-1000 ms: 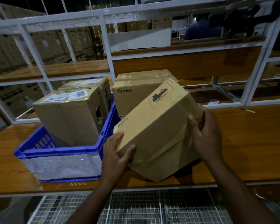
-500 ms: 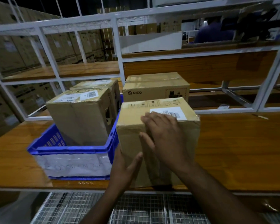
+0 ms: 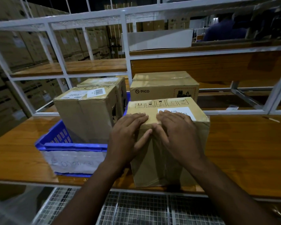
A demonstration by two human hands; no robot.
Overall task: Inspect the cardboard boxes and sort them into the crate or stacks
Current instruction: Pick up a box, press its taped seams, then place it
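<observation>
A brown cardboard box (image 3: 183,153) with a white label stands upright on the wooden table near its front edge. My left hand (image 3: 128,135) lies over the box's front top edge with straight fingers on the top face. My right hand (image 3: 173,132) rests flat beside it, fingers on the top, thumb down the front. Behind stands a PICO box (image 3: 164,88). To the left a blue crate (image 3: 71,143) holds two cardboard boxes: a near one (image 3: 86,114) and a far one (image 3: 104,82).
The wooden table (image 3: 243,143) stretches to the right. A white metal rack frame (image 3: 126,46) rises behind the boxes, with a wooden shelf and a white box above. Wire mesh lies below the table's front edge. A person sits far back right.
The box went from tilted in both hands to standing upright on the table. Both hands moved from its sides onto its top front edge.
</observation>
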